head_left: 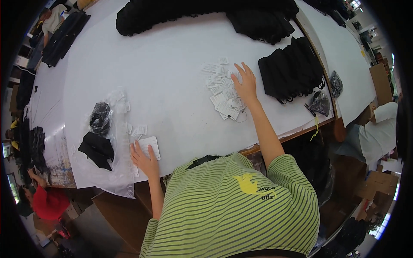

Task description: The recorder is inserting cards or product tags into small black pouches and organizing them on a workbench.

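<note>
My right hand (245, 84) reaches out flat, fingers spread, on a scattered heap of small white paper tags (221, 92) in the middle of the white table (172, 73). My left hand (145, 160) lies near the front edge, its fingers resting on a white card (151, 146) beside several loose tags (140, 130). Just left of it, folded black fabric pieces (98, 148) and a bunched black bundle (100, 117) lie on clear plastic bags (109, 172). Neither hand grips anything.
A stack of black garments (292, 71) lies right of the tags, with larger black piles (206, 15) at the far edge. Two small bagged black items (320, 103) sit near the right corner. Other people work at the left (45, 200) and right (378, 129).
</note>
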Demonstrator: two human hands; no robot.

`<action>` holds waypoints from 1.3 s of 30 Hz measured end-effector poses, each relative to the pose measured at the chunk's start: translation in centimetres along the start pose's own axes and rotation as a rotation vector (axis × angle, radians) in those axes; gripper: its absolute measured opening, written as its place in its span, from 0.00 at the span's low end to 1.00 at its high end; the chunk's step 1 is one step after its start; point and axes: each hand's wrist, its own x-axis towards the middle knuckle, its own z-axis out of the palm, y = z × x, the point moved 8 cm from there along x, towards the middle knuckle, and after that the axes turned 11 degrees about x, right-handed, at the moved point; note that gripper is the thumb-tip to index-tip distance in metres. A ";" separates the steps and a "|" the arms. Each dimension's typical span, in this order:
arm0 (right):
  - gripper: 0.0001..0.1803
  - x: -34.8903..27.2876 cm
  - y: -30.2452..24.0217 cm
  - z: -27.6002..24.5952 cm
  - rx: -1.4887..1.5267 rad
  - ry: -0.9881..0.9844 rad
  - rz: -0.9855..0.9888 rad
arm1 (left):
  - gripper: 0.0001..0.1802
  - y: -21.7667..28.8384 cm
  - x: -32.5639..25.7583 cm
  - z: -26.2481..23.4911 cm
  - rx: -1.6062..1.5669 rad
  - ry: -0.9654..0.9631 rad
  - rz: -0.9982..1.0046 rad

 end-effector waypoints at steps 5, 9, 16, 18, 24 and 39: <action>0.25 2.2 -1.0 8.2 -0.104 -0.022 0.046 | 0.32 -0.1 -0.4 -0.3 -0.008 0.005 0.012; 0.24 0.5 -1.5 9.3 -0.054 -0.237 0.021 | 0.31 -0.4 -0.6 -0.5 -0.016 -0.011 -0.005; 0.19 -6.6 -5.4 -7.0 -0.164 -0.035 -0.095 | 0.30 0.6 -0.4 -0.1 -0.029 -0.013 0.023; 0.13 -9.4 -3.3 -16.9 -0.132 0.430 -0.030 | 0.29 -0.2 -0.6 0.2 0.008 0.044 0.066; 0.23 -32.8 11.7 -34.3 -0.628 0.766 0.859 | 0.32 -1.5 -0.4 2.3 0.093 0.046 0.096; 0.69 -52.7 29.9 -3.1 0.374 0.052 1.840 | 0.32 -1.4 0.5 2.6 0.151 0.006 0.308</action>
